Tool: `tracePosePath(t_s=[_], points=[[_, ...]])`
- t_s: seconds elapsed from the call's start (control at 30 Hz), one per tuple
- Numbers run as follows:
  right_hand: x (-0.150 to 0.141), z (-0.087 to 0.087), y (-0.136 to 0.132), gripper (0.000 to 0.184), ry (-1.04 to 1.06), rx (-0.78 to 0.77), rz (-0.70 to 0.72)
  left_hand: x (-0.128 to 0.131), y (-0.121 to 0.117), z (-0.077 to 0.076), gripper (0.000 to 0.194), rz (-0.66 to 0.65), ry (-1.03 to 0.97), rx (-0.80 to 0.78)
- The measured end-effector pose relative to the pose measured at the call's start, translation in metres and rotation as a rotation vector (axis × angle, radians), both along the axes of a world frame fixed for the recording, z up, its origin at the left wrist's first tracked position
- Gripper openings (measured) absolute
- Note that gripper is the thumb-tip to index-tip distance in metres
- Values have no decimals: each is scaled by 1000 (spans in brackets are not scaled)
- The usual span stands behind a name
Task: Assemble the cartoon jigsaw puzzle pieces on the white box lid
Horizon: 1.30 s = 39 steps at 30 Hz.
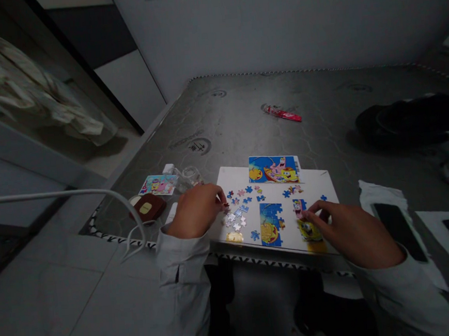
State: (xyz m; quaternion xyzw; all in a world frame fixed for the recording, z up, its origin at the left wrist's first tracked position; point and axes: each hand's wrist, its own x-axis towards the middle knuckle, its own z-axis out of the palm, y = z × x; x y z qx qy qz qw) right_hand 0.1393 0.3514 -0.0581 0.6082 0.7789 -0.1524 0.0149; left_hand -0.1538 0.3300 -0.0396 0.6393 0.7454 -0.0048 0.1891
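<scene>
A white board (225, 175) carries loose jigsaw puzzle pieces (236, 219) and joined sections. My left hand (199, 210) reaches over the board's left side, fingertips closed on a small reddish puzzle piece at the edge of the loose ones. On the right, my right hand (359, 232) has thumb and finger pinched at the edge of a joined yellow-and-pink puzzle section (307, 229); the fingertips partly cover the piece there. Between the hands lies another joined section, blue with a burger (270, 226). A cartoon picture card (273, 170) rests at the board's far edge.
Left of the board are a brown case (150, 207), a pink-and-blue card (158, 185), a clear container (190, 175) and a white cable (105, 191). A red wrapper-like item (282, 113) lies farther back. At right are a phone (398, 229) and dark fabric (407, 122).
</scene>
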Motion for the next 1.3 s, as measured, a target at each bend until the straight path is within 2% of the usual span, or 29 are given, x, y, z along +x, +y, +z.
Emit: tracePosePath(t_s=[0.1, 0.2, 0.47, 0.63, 0.87, 1.13, 1.3], points=[[-1, -1, -1, 43, 8, 16, 16, 12, -2, 4, 12, -74, -15, 35], [-1, -2, -1, 45, 14, 18, 21, 16, -1, 3, 13, -77, -11, 27], [2, -6, 3, 43, -17, -22, 14, -10, 5, -12, 18, 23, -4, 15], [2, -6, 4, 42, -15, -55, 12, -13, 7, -16, 20, 36, 10, -30], [1, -6, 4, 41, -29, -48, 6, -10, 7, -13, 18, 23, 4, -41], [2, -8, 3, 44, -20, -15, 31, -10, 8, -10, 17, 6, -36, 80], [1, -4, 4, 45, -3, -26, 23, -10, 8, -9, 18, 31, -24, 93]])
